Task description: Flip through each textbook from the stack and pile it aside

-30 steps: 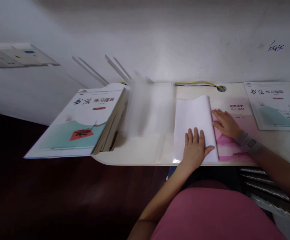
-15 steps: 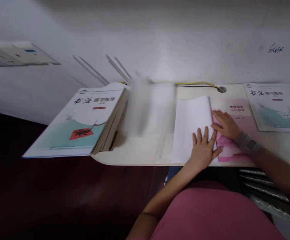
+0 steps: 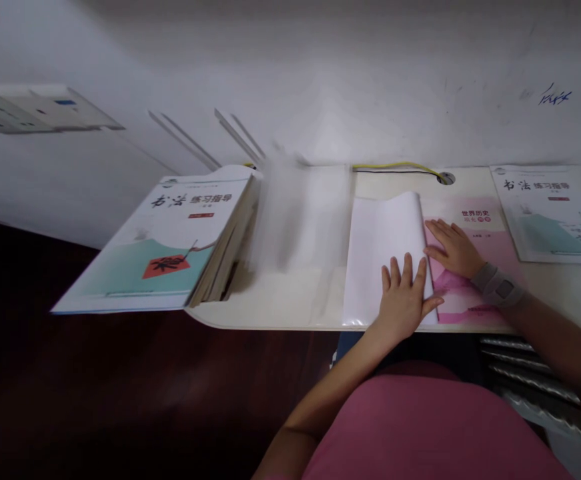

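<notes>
A white sheet (image 3: 375, 253), folded over along its right edge, lies across the left side of a pink booklet (image 3: 480, 267) near the front of the table. My left hand (image 3: 404, 297) rests flat on the sheet with its fingers spread, the thumb reaching over the fold toward the booklet. On the pink cover lies my right hand (image 3: 455, 248), its fingers stretched along the fold and a grey band round the wrist. Neither hand grips anything.
A stack of books (image 3: 165, 247) overhangs the table's left end. Beside it stands a blurred, translucent white sheet or holder (image 3: 297, 220). Another book (image 3: 555, 213) lies at the right. A yellow cable (image 3: 395, 165) runs along the wall to a round hole in the white table (image 3: 270, 313).
My left hand has slid slightly left over the sheet, away from the fold. The right hand has hardly moved.
</notes>
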`<state>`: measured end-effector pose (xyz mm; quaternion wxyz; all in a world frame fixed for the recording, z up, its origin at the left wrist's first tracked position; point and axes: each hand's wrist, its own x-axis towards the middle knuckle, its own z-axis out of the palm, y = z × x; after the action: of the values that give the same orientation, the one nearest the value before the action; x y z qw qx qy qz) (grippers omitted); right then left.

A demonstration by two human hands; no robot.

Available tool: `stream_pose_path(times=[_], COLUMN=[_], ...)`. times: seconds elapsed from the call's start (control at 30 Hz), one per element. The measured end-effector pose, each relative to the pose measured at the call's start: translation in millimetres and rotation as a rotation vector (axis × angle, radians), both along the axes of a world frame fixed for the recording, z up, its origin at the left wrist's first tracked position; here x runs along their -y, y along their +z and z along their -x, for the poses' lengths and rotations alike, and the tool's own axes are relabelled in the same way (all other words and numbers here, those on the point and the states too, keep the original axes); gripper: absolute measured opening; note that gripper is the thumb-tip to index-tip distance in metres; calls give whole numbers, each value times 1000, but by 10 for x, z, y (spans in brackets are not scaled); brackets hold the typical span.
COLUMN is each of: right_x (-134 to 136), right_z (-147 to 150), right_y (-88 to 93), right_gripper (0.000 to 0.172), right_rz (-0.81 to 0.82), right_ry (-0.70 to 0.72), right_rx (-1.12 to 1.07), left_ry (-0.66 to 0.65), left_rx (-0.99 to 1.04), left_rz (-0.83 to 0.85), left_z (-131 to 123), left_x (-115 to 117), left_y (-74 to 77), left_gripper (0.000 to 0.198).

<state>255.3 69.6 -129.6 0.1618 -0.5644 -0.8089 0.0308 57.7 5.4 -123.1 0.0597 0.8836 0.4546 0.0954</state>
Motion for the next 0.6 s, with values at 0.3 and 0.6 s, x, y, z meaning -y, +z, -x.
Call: stream_pose_path(times=[0.3, 0.6], right_x=[0, -2], right_z=[-11, -6], right_y=[-12, -6], right_gripper=[65, 64], right_rz=[1, -18], right_ry=[-1, 4], right_rx=[7, -2], left_ry=[20, 19], left_rx=[-36, -37], left_rz=[-41, -31], left_z=[55, 73], left_x=[-2, -12], left_y=[-56, -20], left_gripper=[81, 81])
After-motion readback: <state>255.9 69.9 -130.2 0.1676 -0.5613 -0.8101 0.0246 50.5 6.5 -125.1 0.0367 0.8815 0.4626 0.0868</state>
